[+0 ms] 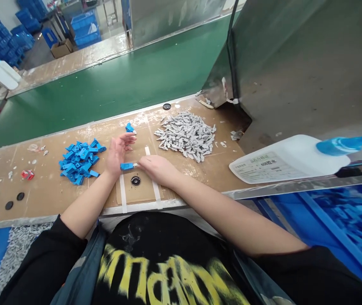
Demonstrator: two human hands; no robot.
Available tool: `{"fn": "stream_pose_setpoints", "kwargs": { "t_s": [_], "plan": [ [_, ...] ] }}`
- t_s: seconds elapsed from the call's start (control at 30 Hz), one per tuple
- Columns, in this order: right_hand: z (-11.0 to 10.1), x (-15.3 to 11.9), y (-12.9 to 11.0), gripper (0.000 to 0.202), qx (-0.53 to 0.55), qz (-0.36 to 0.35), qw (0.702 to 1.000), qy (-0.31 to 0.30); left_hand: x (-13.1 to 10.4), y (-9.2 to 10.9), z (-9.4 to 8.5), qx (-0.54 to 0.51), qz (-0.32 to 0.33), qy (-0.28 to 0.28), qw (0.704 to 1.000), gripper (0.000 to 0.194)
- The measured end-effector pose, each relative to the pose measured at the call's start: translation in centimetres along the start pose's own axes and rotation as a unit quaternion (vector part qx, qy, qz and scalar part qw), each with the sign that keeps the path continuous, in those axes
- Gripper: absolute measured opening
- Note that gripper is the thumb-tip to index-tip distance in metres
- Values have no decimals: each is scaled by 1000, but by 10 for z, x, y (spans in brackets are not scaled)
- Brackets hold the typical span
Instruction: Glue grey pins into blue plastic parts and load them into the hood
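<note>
My left hand point(119, 153) is open over the cardboard, its fingers stretched out to the right. A blue plastic piece point(126, 166) lies level beside the heel of this palm; whether it touches the palm I cannot tell. My right hand point(156, 168) is closed, its fingertips pinching a small grey piece point(135, 164) at the right end of the blue one. Just below them sits a round black cap point(135, 181) with glossy liquid. Another blue piece point(129, 127) rests beyond my left fingers. Loose blue pieces point(79, 161) are heaped left, grey pieces point(185, 135) right.
A large white glue bottle point(289, 159) with a blue nozzle lies at the right, below a metal housing point(304, 76). Behind the worktop runs a green belt point(114, 84). A red piece point(27, 174) and black caps point(20, 196) lie left. Blue bins point(314, 212) stand below.
</note>
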State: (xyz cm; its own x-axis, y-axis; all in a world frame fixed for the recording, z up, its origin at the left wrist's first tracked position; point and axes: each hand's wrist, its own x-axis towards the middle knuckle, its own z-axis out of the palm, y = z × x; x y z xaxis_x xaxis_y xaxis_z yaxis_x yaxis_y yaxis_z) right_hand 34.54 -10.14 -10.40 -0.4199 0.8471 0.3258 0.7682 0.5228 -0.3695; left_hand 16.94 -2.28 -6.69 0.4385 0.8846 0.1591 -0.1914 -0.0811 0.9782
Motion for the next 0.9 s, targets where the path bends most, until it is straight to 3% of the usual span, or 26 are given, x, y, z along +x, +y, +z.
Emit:
{"fn": "stream_pose_setpoints", "kwargs": {
  "t_s": [0.17, 0.53, 0.67, 0.83, 0.9],
  "plan": [
    [5, 1, -1, 31, 26, -1, 1000, 6, 1, -3, 13, -51, 16, -10, 999, 74],
    [8, 2, 4, 23, 77, 16, 997, -3, 13, -5, 19, -66, 19, -67, 995, 69],
    [8, 3, 5, 26, 56, 29, 998, -11, 14, -10, 20, -63, 30, -43, 997, 62],
    [6, 4, 0, 32, 13, 31, 999, -15, 15, -5, 9, 99, 39, 16, 994, 50],
    [3, 3, -3, 34, 2, 62, 998, -6, 12, 7, -2, 233, 47, -38, 971, 46]
  ]
}}
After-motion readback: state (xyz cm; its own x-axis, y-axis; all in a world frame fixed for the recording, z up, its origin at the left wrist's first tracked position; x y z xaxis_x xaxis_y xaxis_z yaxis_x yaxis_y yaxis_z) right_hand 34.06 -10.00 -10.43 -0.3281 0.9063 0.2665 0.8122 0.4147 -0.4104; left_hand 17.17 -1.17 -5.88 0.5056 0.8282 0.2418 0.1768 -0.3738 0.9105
